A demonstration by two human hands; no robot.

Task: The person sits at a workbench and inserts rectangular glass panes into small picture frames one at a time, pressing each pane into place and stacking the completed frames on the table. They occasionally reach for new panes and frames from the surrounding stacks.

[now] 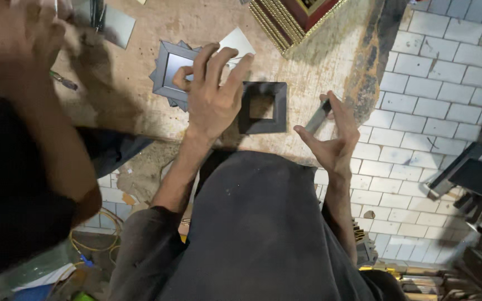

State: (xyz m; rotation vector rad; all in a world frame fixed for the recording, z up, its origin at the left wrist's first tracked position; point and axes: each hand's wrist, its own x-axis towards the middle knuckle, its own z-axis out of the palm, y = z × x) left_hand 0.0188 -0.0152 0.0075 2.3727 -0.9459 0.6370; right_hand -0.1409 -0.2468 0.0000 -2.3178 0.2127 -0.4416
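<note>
Small dark picture frame (262, 107) lies flat on the worn wooden workbench (319, 61), empty at its centre, just right of the left hand (212, 95); that hand rests spread, fingers loose, over a stack of grey frames (169, 69), gripping nothing; right hand (333, 136), past the bench edge over white floor tiles (442, 72), pinches a slim dark tool (318, 116) between thumb and fingers; another person's arm (40, 106) enters at far left; an ornate gilt frame (297, 14) lies at the bench's top.

A worn wooden bench (140, 106) carries small dark frames (262, 107), glass pieces (117, 25) and a gilt frame (294, 14).
</note>
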